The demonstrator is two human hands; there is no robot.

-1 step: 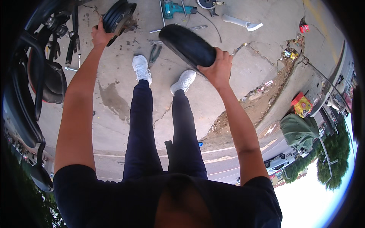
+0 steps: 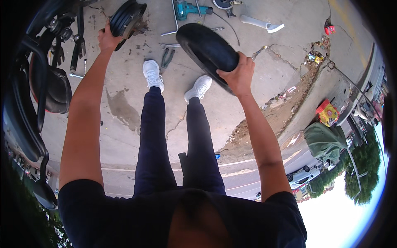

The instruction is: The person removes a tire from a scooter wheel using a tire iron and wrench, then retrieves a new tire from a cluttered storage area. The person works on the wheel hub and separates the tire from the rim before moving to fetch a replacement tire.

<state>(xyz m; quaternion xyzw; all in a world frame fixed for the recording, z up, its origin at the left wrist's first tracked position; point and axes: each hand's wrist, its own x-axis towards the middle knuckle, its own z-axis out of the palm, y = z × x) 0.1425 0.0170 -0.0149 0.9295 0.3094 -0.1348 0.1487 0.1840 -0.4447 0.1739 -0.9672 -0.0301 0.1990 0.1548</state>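
My right hand point(image 2: 240, 73) grips a black rubber tire point(image 2: 213, 47) by its near right edge, thumb on the inner side and fingers over the tread. The tire is tilted, and part of its hollow inside shows. At the upper left, my left hand point(image 2: 108, 40) holds the near edge of a dark wheel rim point(image 2: 127, 18) with grooved sides; some of its fingers are hidden by the rim. Tire and rim are apart. Pliers point(image 2: 167, 58) and a wrench point(image 2: 170, 45) lie on the ground between them, beyond my shoes.
A teal power tool point(image 2: 192, 11), metal bars and a pale curved piece point(image 2: 262, 24) lie on the concrete ahead. A motorbike point(image 2: 29, 99) stands along the left. On the right run a cracked, littered dirt strip point(image 2: 285, 107) and a green-covered object point(image 2: 324, 140).
The tire in my right hand has turned slightly, so more of its hollow inside shows. My left hand and the rim have barely shifted.
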